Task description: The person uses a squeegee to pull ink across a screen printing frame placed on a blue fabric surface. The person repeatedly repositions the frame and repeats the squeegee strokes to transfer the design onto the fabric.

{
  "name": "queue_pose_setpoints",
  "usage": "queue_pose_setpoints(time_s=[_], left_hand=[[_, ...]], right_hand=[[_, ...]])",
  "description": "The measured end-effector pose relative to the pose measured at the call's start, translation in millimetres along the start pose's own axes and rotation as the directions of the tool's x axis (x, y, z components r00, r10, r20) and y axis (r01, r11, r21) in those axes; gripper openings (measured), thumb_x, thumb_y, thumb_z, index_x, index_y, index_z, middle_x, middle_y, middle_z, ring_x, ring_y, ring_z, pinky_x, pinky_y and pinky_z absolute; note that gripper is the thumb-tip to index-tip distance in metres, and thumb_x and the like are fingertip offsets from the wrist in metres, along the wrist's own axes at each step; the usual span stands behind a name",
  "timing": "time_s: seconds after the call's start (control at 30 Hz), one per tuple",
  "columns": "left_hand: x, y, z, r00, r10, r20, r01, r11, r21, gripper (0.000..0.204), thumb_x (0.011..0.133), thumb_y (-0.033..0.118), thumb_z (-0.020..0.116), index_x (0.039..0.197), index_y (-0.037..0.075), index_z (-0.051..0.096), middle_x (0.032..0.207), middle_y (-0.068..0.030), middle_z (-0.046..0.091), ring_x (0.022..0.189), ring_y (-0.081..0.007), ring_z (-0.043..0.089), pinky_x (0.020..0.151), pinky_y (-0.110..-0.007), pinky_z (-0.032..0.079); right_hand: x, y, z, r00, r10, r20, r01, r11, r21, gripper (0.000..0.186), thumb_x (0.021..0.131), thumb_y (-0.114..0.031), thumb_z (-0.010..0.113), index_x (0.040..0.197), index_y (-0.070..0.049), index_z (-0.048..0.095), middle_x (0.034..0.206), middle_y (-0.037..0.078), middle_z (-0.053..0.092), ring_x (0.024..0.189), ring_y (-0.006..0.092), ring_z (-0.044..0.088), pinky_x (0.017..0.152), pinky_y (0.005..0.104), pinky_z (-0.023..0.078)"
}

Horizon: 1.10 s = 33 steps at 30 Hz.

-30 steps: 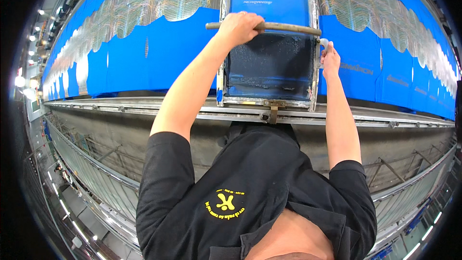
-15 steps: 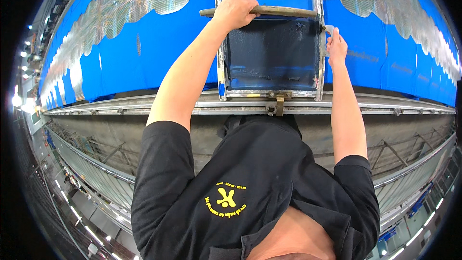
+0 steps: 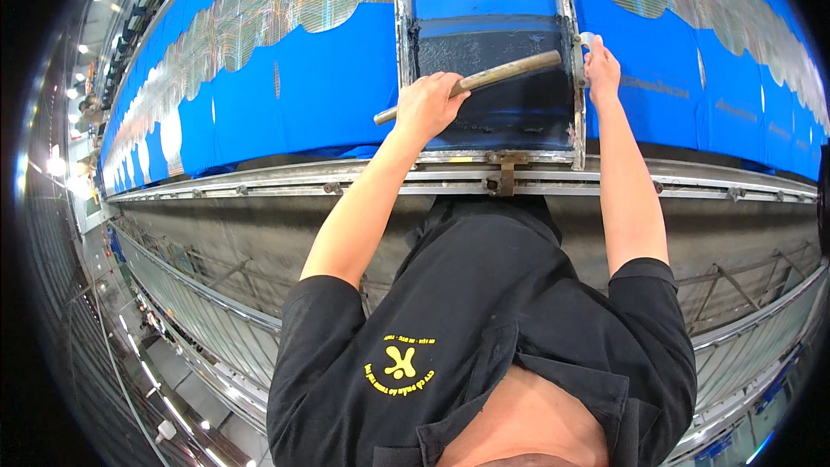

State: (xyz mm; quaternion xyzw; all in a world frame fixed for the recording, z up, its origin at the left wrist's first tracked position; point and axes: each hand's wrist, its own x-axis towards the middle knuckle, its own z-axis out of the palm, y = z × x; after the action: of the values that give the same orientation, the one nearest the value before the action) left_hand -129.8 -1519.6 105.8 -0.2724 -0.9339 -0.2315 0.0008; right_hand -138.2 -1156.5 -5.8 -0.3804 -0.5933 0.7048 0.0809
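Note:
My left hand (image 3: 430,104) is closed round a long squeegee bar (image 3: 519,67), held slanting over the lower part of a screen-printing frame (image 3: 579,134), its right end higher in the picture. A dark layer of ink (image 3: 497,125) covers the lower screen; blue shows through its upper part. At the frame's right side my right hand (image 3: 600,69) is closed on a pale handle (image 3: 586,40). A metal bracket (image 3: 507,175) joins the frame's near edge to a rail.
Blue fabric panels (image 3: 285,95) with scalloped edges lie either side of the frame over a wavy-patterned, shiny surface (image 3: 233,35). A long metal rail (image 3: 718,188) runs along the near edge. Railings (image 3: 216,303) and ceiling lights appear toward the rim.
My left hand and the squeegee have moved down toward me, and the bar now slants instead of lying across the frame. My right hand still grips the pale handle.

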Motion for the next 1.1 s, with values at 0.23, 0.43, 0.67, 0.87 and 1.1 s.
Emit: queue_pose_setpoints(time_s=[0.23,0.43,0.67,0.87,1.1], left_hand=[[85.2,-11.3,-44.3,0.977,-0.151,-0.151,0.145,0.988,-0.051,0.041,0.093,0.042,0.077,0.098,0.002,0.071,0.094,-0.0228,0.073,0.089,-0.0443,0.071,0.077,-0.052,0.056],[174.5,-71.7,-49.6,0.941,-0.056,-0.335,0.052,0.998,-0.019,0.045,0.093,0.041,0.077,0.093,-0.003,0.069,0.091,-0.0270,0.073,0.087,-0.0474,0.070,0.079,-0.053,0.054],[198.8,-105.7,-10.1,0.943,-0.013,-0.333,0.060,0.989,0.133,0.043,0.099,0.038,0.068,0.105,-0.004,0.062,0.109,-0.0256,0.068,0.098,-0.0481,0.068,0.085,-0.054,0.055],[166.1,-86.4,0.7,0.953,-0.098,-0.286,0.152,0.973,0.173,0.040,0.100,0.033,0.066,0.110,-0.005,0.059,0.114,-0.0257,0.064,0.097,-0.0489,0.069,0.083,-0.055,0.057],[82.3,-50.2,-12.8,0.926,-0.271,-0.262,0.313,0.940,0.134,0.043,0.101,0.033,0.066,0.115,-0.006,0.057,0.117,-0.0279,0.063,0.103,-0.0504,0.065,0.087,-0.056,0.054]], right_hand=[[4.2,6.8,-4.0,0.999,-0.050,0.005,0.050,0.998,-0.033,0.047,0.108,-0.047,0.061,0.100,-0.002,0.073,0.074,-0.004,0.056,0.062,0.0062,0.047,0.057,0.0263,0.038],[5.8,13.1,-3.8,0.995,-0.089,-0.049,0.082,0.988,-0.127,0.050,0.107,-0.047,0.060,0.095,0.000,0.074,0.076,-0.002,0.060,0.069,0.0082,0.051,0.065,0.0296,0.042],[5.2,16.2,-5.6,0.986,-0.131,-0.105,0.108,0.973,-0.202,0.055,0.105,-0.052,0.062,0.089,-0.001,0.074,0.073,0.000,0.062,0.069,0.0098,0.054,0.065,0.0308,0.044],[4.7,14.7,-6.3,0.991,-0.098,-0.093,0.078,0.977,-0.199,0.046,0.106,-0.049,0.063,0.096,-0.005,0.072,0.074,-0.005,0.056,0.064,0.0049,0.047,0.057,0.0249,0.038],[12.2,21.8,-1.4,0.982,-0.177,-0.062,0.158,0.959,-0.237,0.053,0.105,-0.053,0.061,0.097,-0.003,0.075,0.080,0.001,0.064,0.072,0.0126,0.056,0.068,0.0307,0.044]])
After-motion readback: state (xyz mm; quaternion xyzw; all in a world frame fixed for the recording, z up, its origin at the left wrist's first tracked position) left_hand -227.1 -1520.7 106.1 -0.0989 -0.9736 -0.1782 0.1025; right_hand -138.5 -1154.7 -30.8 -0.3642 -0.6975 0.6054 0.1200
